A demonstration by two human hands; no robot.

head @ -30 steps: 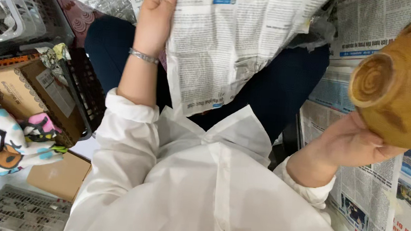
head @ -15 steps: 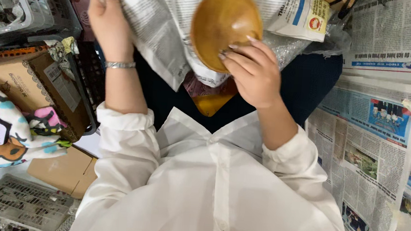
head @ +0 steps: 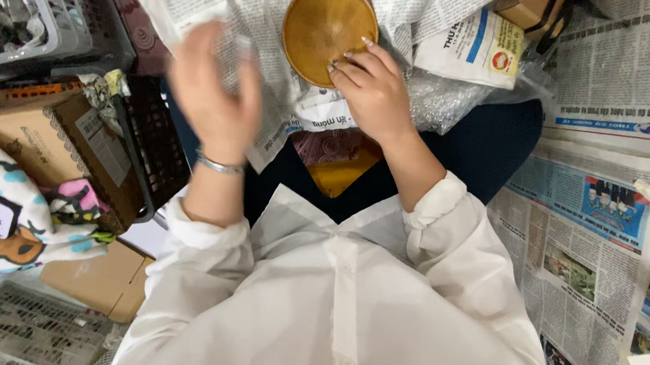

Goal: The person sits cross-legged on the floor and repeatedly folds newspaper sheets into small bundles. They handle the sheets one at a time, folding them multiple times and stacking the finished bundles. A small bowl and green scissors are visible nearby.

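A round wooden bowl lies upside down on a newspaper sheet across the lap, far centre. The right hand rests its fingertips on the bowl's near rim. The left hand, blurred, hovers open at the sheet's left.

White button-up shirt with a collar and a placket running down the middle, sleeves rolled or pushed back above the wrists. Just above the left cuff sits a thin silver bracelet. Beyond the collar there's dark navy legwear, trousers I think, mostly covered up.
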